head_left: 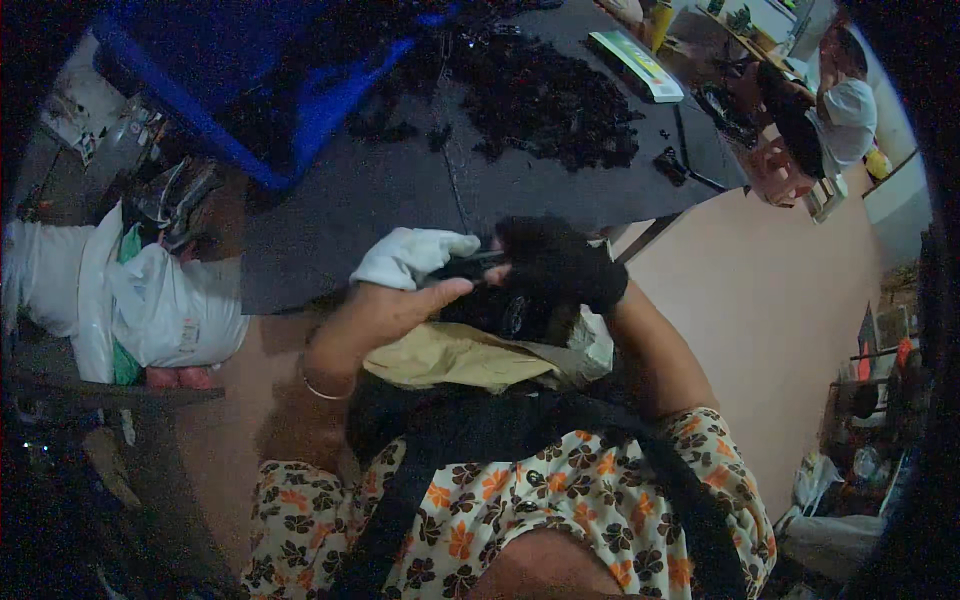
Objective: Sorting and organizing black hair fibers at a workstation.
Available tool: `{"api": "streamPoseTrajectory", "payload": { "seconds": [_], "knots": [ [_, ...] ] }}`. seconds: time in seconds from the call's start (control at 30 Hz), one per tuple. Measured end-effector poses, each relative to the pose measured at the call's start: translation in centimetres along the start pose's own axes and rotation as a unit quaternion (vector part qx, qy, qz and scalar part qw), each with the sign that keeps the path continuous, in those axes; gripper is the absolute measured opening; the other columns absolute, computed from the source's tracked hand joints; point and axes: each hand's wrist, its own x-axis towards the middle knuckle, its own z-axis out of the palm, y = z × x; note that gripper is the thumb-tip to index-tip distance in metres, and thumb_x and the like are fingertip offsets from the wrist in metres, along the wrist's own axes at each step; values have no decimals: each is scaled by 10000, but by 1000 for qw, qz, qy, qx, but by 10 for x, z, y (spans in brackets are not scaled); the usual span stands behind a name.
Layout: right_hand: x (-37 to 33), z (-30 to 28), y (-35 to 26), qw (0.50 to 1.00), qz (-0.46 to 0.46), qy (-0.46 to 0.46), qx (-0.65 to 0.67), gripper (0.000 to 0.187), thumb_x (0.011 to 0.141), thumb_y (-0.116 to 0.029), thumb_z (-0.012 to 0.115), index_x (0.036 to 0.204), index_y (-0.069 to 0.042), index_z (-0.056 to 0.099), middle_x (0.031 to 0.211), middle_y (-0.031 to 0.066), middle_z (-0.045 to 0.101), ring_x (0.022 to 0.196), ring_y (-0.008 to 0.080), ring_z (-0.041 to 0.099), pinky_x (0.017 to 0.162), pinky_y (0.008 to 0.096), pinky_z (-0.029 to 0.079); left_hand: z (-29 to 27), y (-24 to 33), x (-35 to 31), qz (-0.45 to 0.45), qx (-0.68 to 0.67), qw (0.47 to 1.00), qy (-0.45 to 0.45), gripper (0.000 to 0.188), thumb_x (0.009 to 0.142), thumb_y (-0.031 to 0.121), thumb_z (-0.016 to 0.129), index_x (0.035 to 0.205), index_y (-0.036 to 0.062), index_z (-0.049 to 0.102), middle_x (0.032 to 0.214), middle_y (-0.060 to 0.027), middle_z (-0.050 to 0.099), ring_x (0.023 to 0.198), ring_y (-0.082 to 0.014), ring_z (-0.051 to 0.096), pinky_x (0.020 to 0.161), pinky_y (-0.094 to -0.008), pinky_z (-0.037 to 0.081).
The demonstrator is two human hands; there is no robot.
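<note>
My left hand (405,262), in a white glove with the thumb bare, pinches a small black piece (462,268) just past the table's near edge. Its exact kind is too dark to make out. My right hand (565,262), in a black glove with bare fingertips, meets the other end of that piece, its fingers closed against it. Below both hands a tan bag (455,355) lies open over my lap, with dark contents showing at its mouth. On the dark table (300,240) spreads a heap of small black pieces (555,105).
A blue bin (185,105) tilts over the table's left part. Beyond the heap lies a white and green long box (640,68). White sacks (165,310) stand at left. Another person (845,115) sits at the far right, and a rack (870,385) stands at the right edge.
</note>
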Motion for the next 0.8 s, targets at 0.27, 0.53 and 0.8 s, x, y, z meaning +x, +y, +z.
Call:
{"api": "streamPoseTrajectory", "payload": {
  "seconds": [0.27, 0.53, 0.8],
  "knots": [
    [39, -20, 20, 910, -176, 356, -121, 209, 755, -176, 591, 924, -56, 608, 856, 163, 610, 782, 337, 589, 671, 390, 467, -69, -103, 85, 115, 453, 882, 57, 352, 692, 61, 620, 1032, 149, 601, 1192, -162, 483, 1007, -351, 509, 854, -343, 428],
    [69, -16, 20, 898, -146, 324, -259, 299, 708, -207, 625, 977, -82, 596, 842, 177, 593, 765, 355, 574, 659, 415, 465, -63, -120, 110, -91, 446, 886, 86, 146, 718, 185, 642, 827, 91, 617, 820, -171, 604, 772, -313, 597, 658, -379, 477],
    [50, -16, 9, 930, -99, 281, -213, 257, 705, -204, 641, 913, -61, 593, 800, 164, 584, 735, 322, 571, 646, 374, 467, -46, -79, 48, -185, -96, 961, 183, 153, 820, 120, 534, 939, 24, 520, 829, -103, 597, 691, -207, 616, 510, -263, 467]
  ]
}}
